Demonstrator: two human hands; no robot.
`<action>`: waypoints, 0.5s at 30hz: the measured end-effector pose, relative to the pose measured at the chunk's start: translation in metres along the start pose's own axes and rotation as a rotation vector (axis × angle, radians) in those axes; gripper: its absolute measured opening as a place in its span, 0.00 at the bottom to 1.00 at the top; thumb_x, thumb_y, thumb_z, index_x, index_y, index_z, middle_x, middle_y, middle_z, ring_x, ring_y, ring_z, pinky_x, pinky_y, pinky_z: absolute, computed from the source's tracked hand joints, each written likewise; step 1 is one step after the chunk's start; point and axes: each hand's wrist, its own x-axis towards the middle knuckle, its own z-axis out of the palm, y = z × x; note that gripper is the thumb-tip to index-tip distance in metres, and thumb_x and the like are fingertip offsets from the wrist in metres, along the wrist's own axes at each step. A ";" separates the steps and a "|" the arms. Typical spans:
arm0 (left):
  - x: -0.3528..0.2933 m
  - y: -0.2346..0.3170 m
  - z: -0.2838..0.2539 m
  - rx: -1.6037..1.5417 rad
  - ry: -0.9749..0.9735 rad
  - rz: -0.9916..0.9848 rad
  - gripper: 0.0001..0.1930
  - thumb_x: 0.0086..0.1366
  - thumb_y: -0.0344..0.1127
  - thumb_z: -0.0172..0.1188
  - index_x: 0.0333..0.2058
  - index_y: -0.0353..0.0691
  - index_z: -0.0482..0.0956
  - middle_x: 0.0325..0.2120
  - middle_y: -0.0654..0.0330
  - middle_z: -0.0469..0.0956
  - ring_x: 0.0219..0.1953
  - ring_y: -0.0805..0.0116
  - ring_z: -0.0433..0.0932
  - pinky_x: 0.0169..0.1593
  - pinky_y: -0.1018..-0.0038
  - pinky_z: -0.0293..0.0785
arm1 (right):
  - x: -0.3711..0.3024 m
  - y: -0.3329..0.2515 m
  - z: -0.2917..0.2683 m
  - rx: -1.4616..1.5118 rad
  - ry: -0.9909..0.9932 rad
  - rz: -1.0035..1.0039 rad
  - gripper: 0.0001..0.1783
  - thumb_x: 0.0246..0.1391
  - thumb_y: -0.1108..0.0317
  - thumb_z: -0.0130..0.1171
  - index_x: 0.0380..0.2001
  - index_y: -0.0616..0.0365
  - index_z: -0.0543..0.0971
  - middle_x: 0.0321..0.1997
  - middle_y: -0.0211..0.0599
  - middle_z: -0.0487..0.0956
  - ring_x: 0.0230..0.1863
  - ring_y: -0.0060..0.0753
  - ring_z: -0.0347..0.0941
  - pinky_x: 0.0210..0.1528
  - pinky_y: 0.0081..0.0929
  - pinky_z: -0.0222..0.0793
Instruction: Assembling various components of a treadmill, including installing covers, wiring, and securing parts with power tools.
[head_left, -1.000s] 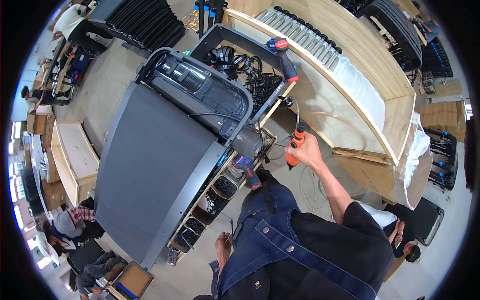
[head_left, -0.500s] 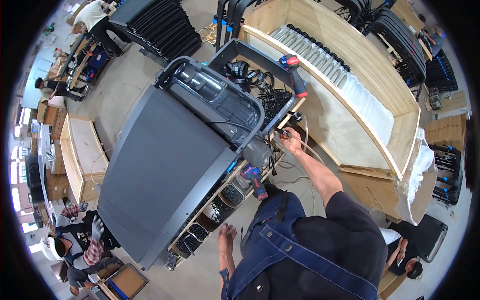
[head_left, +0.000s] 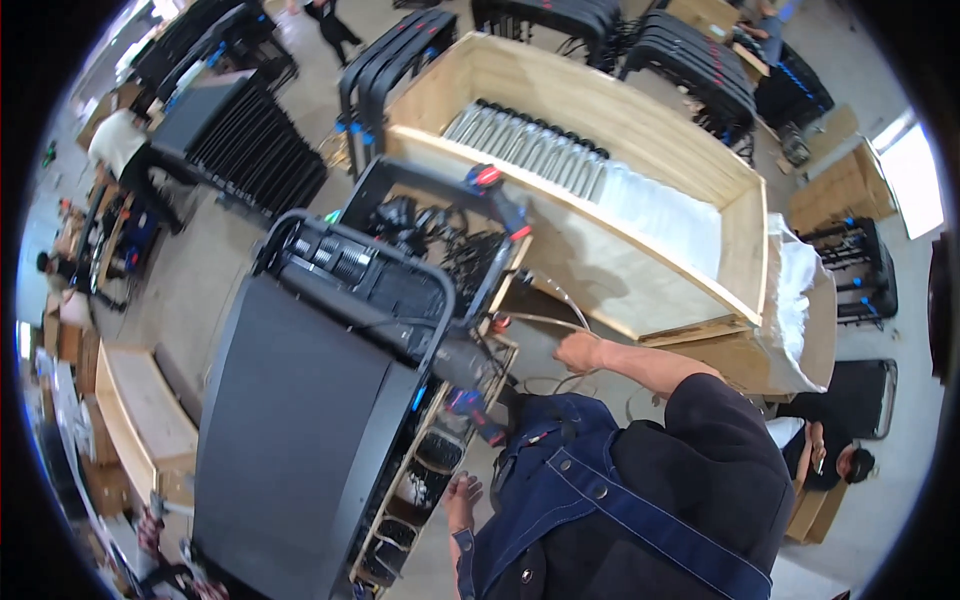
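Treadmill [head_left: 300,420]: the big black machine is lying tilted in front of the person, its grey deck running toward the lower left and its motor end toward the upper right.
Wooden crate [head_left: 640,200]: it is standing behind the treadmill, with a row of silver tubes [head_left: 520,150] and white wrapping inside.
Parts cart [head_left: 430,470]: a low wooden rack with compartments is sitting just beside the treadmill's right edge, under the person's arms.
Cable tray [head_left: 440,240]: a black frame full of dark cables is resting between the treadmill and the crate; a red and black power tool [head_left: 497,195] is lying on its rim.
Right hand [head_left: 578,352]: it is reaching out over a thin pale cable [head_left: 545,320] near the motor end; the fingers are curling closed, but I cannot tell if they are gripping it.
Left hand [head_left: 462,492]: it is hanging low beside the cart, fingers spread and holding nothing.
Step in hand: I judge that the person is working on the wiring at the motor end.
Next move: it probably is needing a sure grip on the cable and a careful leading toward the motor housing.
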 end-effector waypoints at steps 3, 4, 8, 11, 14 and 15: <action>-0.004 0.089 0.075 0.158 -0.221 0.148 0.21 0.71 0.44 0.58 0.55 0.36 0.74 0.44 0.55 0.81 0.45 0.65 0.81 0.50 0.69 0.76 | -0.053 0.018 -0.019 0.050 -0.052 -0.018 0.25 0.49 0.59 0.65 0.51 0.54 0.78 0.41 0.52 0.83 0.45 0.58 0.80 0.49 0.49 0.75; -0.015 0.124 0.109 0.195 -0.313 0.198 0.21 0.72 0.45 0.57 0.55 0.36 0.74 0.44 0.55 0.81 0.45 0.66 0.80 0.51 0.71 0.75 | -0.072 0.019 -0.028 0.176 -0.020 -0.088 0.25 0.50 0.59 0.64 0.52 0.54 0.77 0.41 0.52 0.83 0.46 0.57 0.79 0.48 0.48 0.75; -0.025 0.230 0.244 0.312 -0.503 0.361 0.20 0.72 0.39 0.57 0.55 0.30 0.74 0.42 0.54 0.82 0.47 0.66 0.80 0.53 0.71 0.75 | -0.115 0.057 -0.116 0.516 0.139 -0.093 0.26 0.55 0.58 0.64 0.55 0.55 0.76 0.41 0.47 0.84 0.45 0.50 0.81 0.48 0.43 0.76; -0.001 0.280 0.352 0.343 -0.526 0.437 0.18 0.71 0.33 0.56 0.55 0.29 0.73 0.44 0.53 0.81 0.49 0.65 0.80 0.55 0.71 0.73 | -0.121 0.152 -0.184 1.140 0.262 -0.120 0.24 0.62 0.61 0.62 0.59 0.59 0.75 0.40 0.37 0.85 0.41 0.29 0.82 0.45 0.30 0.78; 0.033 0.304 0.445 0.318 -0.523 0.376 0.17 0.71 0.31 0.56 0.56 0.31 0.73 0.45 0.54 0.80 0.48 0.66 0.80 0.54 0.72 0.73 | -0.078 0.287 -0.184 1.734 0.660 0.079 0.28 0.59 0.59 0.64 0.55 0.71 0.74 0.35 0.42 0.84 0.32 0.29 0.83 0.35 0.24 0.80; 0.040 0.311 0.471 0.309 -0.566 0.403 0.17 0.72 0.32 0.56 0.56 0.32 0.73 0.44 0.55 0.81 0.47 0.67 0.80 0.53 0.73 0.73 | -0.045 0.336 -0.162 1.763 0.845 0.218 0.27 0.58 0.59 0.64 0.54 0.69 0.75 0.35 0.40 0.84 0.32 0.29 0.83 0.35 0.24 0.80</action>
